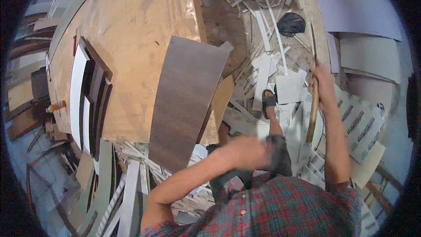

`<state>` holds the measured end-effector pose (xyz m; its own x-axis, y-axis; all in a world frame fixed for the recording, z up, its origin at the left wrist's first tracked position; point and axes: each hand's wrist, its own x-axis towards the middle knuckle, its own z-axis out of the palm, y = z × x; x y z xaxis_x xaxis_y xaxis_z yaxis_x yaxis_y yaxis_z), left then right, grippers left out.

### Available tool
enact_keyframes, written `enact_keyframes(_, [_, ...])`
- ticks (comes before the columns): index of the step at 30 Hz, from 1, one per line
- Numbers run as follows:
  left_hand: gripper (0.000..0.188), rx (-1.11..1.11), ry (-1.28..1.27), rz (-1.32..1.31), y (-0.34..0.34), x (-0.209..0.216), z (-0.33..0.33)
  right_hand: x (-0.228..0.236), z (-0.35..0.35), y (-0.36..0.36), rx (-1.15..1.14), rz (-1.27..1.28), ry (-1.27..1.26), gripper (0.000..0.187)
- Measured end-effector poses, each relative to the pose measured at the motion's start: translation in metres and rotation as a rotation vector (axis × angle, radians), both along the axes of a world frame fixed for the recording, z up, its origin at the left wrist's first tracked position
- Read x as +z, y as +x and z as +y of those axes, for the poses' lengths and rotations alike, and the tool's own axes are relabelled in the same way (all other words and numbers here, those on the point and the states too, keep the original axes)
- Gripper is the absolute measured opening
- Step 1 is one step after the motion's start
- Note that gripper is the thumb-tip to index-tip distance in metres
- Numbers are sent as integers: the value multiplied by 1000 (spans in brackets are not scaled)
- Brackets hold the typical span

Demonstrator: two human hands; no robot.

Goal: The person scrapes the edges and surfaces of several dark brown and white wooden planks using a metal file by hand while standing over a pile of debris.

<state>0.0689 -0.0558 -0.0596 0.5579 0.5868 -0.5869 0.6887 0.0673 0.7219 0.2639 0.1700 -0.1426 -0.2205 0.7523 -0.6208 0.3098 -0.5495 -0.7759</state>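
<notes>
Left hand: your left hand (245, 151) is blurred with motion just below the lower edge of the dark brown wood-grain laminate sheet (186, 101); something dark sits at its wrist side, and you cannot tell whether the fingers are closed on anything.
Right hand: your right hand (321, 81) is wrapped firmly around the upper part of a long thin curved wooden strip (312, 114), which hangs down from the grip toward the floor.
Laminate sheet: it lies tilted over the near edge of the large tan plywood desk (127, 30), its lower end overhanging the desk and pointing at you.
Strip: it stands well to the right of the sheet, apart from it, above the white offcuts.
Surroundings: white and dark narrow panels (87, 101) are stacked on the desk's left side; the floor (228, 13) is littered with white laminate scraps (263, 77); your sandalled foot (268, 101) stands among them.
Doing it well: judging from this, steady the overhanging sheet with your left hand flat on it before you bring the strip across, since it looks ready to slide off.
Watch: keep your footing clear of the loose scraps, and hold the strip near its middle so it does not whip.
</notes>
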Motion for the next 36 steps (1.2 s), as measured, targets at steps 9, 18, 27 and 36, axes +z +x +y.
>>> enact_keyframes(9, [70,780,825,346,-218,-19,-61,57,-188,-14,-238,212,-20,60])
enact_keyframes(18, [80,947,688,497,-163,-34,-105,56,-307,-42,47,188,100,62])
enact_keyframes(27, [81,1024,513,659,-107,-26,-104,8,-303,-72,70,201,350,80])
enact_keyframes(36, [66,1196,725,561,-118,-40,-64,14,-224,-90,109,273,292,77])
